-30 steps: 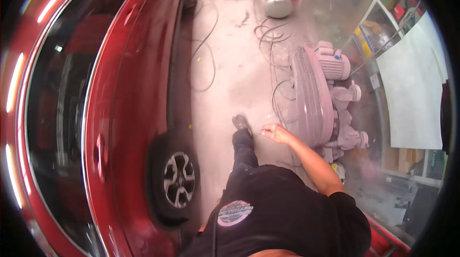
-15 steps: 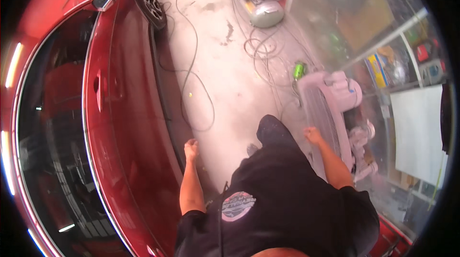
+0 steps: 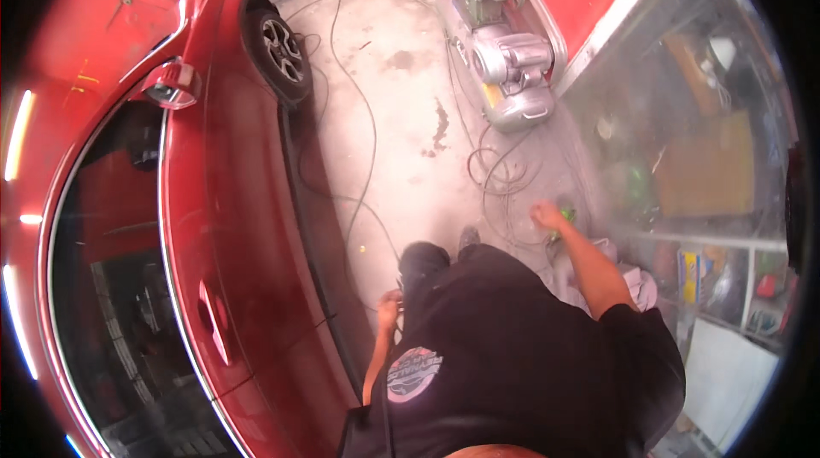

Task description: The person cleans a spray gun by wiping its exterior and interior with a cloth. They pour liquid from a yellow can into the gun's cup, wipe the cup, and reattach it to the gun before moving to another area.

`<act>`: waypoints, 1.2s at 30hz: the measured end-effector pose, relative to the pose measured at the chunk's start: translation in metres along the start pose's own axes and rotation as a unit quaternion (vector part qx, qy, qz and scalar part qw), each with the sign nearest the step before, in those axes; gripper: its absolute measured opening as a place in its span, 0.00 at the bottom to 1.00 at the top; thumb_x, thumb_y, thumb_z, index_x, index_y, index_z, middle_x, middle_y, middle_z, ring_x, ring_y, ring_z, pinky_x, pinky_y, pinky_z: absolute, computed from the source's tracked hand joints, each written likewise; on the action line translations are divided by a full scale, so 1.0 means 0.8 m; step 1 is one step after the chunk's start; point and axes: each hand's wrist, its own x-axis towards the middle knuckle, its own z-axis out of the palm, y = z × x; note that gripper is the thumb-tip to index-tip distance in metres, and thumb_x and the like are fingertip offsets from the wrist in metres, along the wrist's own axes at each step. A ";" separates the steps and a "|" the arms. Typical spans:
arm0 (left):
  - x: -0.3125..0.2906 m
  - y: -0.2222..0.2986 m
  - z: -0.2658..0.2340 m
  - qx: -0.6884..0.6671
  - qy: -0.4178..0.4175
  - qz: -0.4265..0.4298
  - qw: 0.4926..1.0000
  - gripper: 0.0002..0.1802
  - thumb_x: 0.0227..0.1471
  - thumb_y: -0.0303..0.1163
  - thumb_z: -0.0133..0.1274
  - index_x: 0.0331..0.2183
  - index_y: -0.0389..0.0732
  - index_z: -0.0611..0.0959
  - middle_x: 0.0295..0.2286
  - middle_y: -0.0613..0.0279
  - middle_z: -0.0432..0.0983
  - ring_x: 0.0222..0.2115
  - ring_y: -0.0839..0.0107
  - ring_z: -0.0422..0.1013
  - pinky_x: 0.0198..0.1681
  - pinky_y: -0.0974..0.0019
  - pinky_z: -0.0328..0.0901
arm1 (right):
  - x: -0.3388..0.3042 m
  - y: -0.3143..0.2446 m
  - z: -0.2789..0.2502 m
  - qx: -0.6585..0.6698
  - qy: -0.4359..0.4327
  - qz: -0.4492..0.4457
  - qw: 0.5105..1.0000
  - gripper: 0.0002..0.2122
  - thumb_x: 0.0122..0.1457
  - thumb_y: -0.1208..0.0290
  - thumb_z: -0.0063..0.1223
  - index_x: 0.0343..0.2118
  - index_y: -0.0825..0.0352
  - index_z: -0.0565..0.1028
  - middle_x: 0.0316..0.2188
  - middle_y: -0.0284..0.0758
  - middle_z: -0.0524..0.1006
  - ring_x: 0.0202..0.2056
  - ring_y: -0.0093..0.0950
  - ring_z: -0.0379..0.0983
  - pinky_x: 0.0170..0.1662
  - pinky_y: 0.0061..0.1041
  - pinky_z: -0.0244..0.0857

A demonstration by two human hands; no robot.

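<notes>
My left hand (image 3: pixel 389 309) hangs low beside my dark trousers, fingers curled closed, and I see nothing in it. To its left stands a dark red car (image 3: pixel 248 227), its body side running the length of the view. My right hand (image 3: pixel 546 215) is held out over the floor on the right, loosely closed, with nothing visible in it. Just beyond its wrist shows a small bright green object (image 3: pixel 567 217), partly hidden by my forearm. Below that arm sits a dusty pinkish machine (image 3: pixel 636 287), mostly covered by my arm and black shirt.
A dusty air compressor (image 3: pixel 512 57) stands at the far right by the red wall. Thin hoses (image 3: pixel 373 129) snake over the pale concrete floor (image 3: pixel 410 176), with loops (image 3: pixel 500 169) near the compressor. Hazy clear sheeting (image 3: pixel 623 142) lines the right side. The car's mirror (image 3: pixel 173 85) juts out.
I have moved forward along the car. The far compressor and front wheel appear nearer, and the pinkish machine has slipped behind my arm. My left hand has drawn in toward my leg.
</notes>
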 end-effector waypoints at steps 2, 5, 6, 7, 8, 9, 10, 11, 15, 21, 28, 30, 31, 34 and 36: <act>0.030 0.029 -0.025 -0.071 0.047 -0.063 0.994 0.20 0.61 0.39 0.53 0.48 0.35 0.80 0.35 0.53 0.81 0.27 0.68 0.75 0.28 0.63 0.69 | 0.156 -0.040 -0.057 0.099 -0.026 0.103 0.989 0.12 0.59 0.68 0.52 0.40 0.70 0.81 0.24 0.36 0.80 0.22 0.26 0.76 0.29 0.31 0.71; 0.112 0.074 -0.037 -0.046 0.049 -0.116 0.991 0.14 0.60 0.34 0.51 0.41 0.36 0.83 0.29 0.59 0.79 0.25 0.71 0.73 0.26 0.65 0.66 | 0.343 -0.082 -0.140 0.187 0.007 0.127 0.974 0.15 0.59 0.72 0.53 0.47 0.70 0.79 0.28 0.35 0.81 0.24 0.23 0.76 0.28 0.27 0.72; 0.152 0.071 -0.041 -0.028 0.044 -0.116 0.992 0.12 0.58 0.34 0.51 0.37 0.37 0.84 0.26 0.61 0.78 0.23 0.73 0.72 0.24 0.65 0.65 | 0.388 -0.083 -0.147 0.203 0.028 0.122 0.971 0.15 0.59 0.72 0.53 0.48 0.69 0.79 0.29 0.34 0.81 0.24 0.23 0.76 0.28 0.26 0.72; 0.202 0.066 -0.051 -0.010 0.044 -0.110 0.993 0.11 0.57 0.34 0.51 0.33 0.37 0.85 0.24 0.63 0.77 0.22 0.75 0.70 0.23 0.66 0.63 | 0.430 -0.094 -0.141 0.213 0.028 0.130 0.968 0.15 0.59 0.72 0.53 0.48 0.69 0.78 0.29 0.34 0.81 0.25 0.23 0.77 0.28 0.26 0.72; 0.247 0.058 -0.062 0.007 0.046 -0.109 0.993 0.12 0.56 0.34 0.52 0.29 0.38 0.85 0.22 0.65 0.76 0.21 0.77 0.69 0.22 0.67 0.62 | 0.472 -0.108 -0.132 0.221 0.024 0.139 0.965 0.15 0.59 0.72 0.53 0.49 0.69 0.78 0.30 0.34 0.81 0.25 0.23 0.77 0.28 0.25 0.72; 0.296 0.051 -0.104 0.020 0.055 -0.013 0.998 0.11 0.55 0.33 0.52 0.28 0.38 0.85 0.22 0.65 0.77 0.20 0.77 0.68 0.21 0.66 0.61 | 0.508 -0.133 -0.111 0.245 0.014 0.142 0.959 0.15 0.59 0.72 0.53 0.49 0.69 0.78 0.30 0.33 0.81 0.26 0.23 0.77 0.29 0.25 0.72; 0.340 0.071 -0.120 0.032 0.046 0.088 0.995 0.11 0.55 0.33 0.53 0.28 0.38 0.85 0.23 0.65 0.77 0.20 0.77 0.67 0.21 0.65 0.61 | 0.520 -0.136 -0.090 0.212 0.003 0.124 0.969 0.16 0.59 0.70 0.54 0.49 0.69 0.78 0.31 0.36 0.82 0.27 0.26 0.78 0.31 0.29 0.73; 0.390 0.100 -0.147 0.046 0.039 0.189 0.980 0.10 0.54 0.32 0.53 0.27 0.38 0.85 0.23 0.65 0.77 0.19 0.78 0.67 0.20 0.65 0.61 | 0.540 -0.144 -0.063 0.183 -0.002 0.103 0.978 0.16 0.59 0.67 0.55 0.48 0.69 0.79 0.32 0.38 0.82 0.28 0.30 0.79 0.33 0.32 0.74; 0.544 0.394 -0.068 0.073 -0.070 0.009 0.995 0.09 0.57 0.30 0.51 0.36 0.37 0.83 0.24 0.60 0.78 0.19 0.72 0.72 0.17 0.65 0.67 | 0.493 -0.092 -0.050 0.043 -0.156 0.123 0.979 0.15 0.62 0.62 0.51 0.44 0.66 0.82 0.34 0.46 0.82 0.31 0.39 0.80 0.38 0.37 0.74; 0.756 0.806 -0.071 0.187 -0.066 0.134 0.971 0.15 0.59 0.30 0.54 0.46 0.35 0.82 0.28 0.61 0.79 0.20 0.76 0.72 0.18 0.67 0.69 | 0.571 -0.116 -0.057 0.182 -0.071 0.271 0.943 0.12 0.60 0.74 0.48 0.41 0.70 0.81 0.29 0.40 0.81 0.28 0.36 0.78 0.32 0.35 0.73; 0.927 1.050 0.104 0.048 -0.089 0.182 0.978 0.18 0.60 0.30 0.51 0.50 0.34 0.77 0.32 0.58 0.78 0.25 0.75 0.73 0.23 0.70 0.69 | 0.792 0.052 -0.118 0.330 0.001 0.269 0.905 0.08 0.64 0.72 0.48 0.34 0.68 0.78 0.26 0.32 0.76 0.27 0.30 0.73 0.29 0.32 0.67; 0.946 1.086 0.156 0.123 -0.146 0.166 0.967 0.21 0.58 0.32 0.53 0.52 0.36 0.77 0.33 0.61 0.81 0.27 0.76 0.74 0.24 0.70 0.68 | 0.889 0.081 -0.187 0.526 0.017 0.276 0.804 0.09 0.67 0.72 0.45 0.32 0.65 0.75 0.21 0.25 0.72 0.23 0.24 0.70 0.25 0.27 0.64; 0.974 1.085 0.138 0.193 -0.207 0.245 0.927 0.19 0.57 0.33 0.55 0.48 0.34 0.80 0.30 0.60 0.82 0.28 0.75 0.75 0.25 0.69 0.68 | 0.958 0.069 -0.219 0.502 0.017 0.248 0.828 0.08 0.67 0.72 0.46 0.34 0.67 0.76 0.22 0.27 0.73 0.24 0.23 0.71 0.26 0.26 0.65; 0.964 1.111 0.211 0.335 -0.207 0.367 0.843 0.17 0.55 0.37 0.55 0.37 0.32 0.84 0.31 0.44 0.82 0.34 0.50 0.78 0.40 0.55 0.70 | 1.039 0.014 -0.317 0.376 0.033 0.234 0.896 0.08 0.66 0.72 0.50 0.41 0.70 0.78 0.26 0.30 0.77 0.26 0.21 0.73 0.29 0.24 0.68; 0.958 1.171 0.271 0.410 -0.219 0.392 0.794 0.15 0.54 0.36 0.52 0.35 0.35 0.86 0.33 0.43 0.81 0.38 0.41 0.75 0.41 0.50 0.70 | 1.046 -0.021 -0.357 0.437 0.046 0.339 0.832 0.11 0.66 0.68 0.52 0.44 0.70 0.79 0.28 0.32 0.79 0.29 0.21 0.75 0.33 0.24 0.70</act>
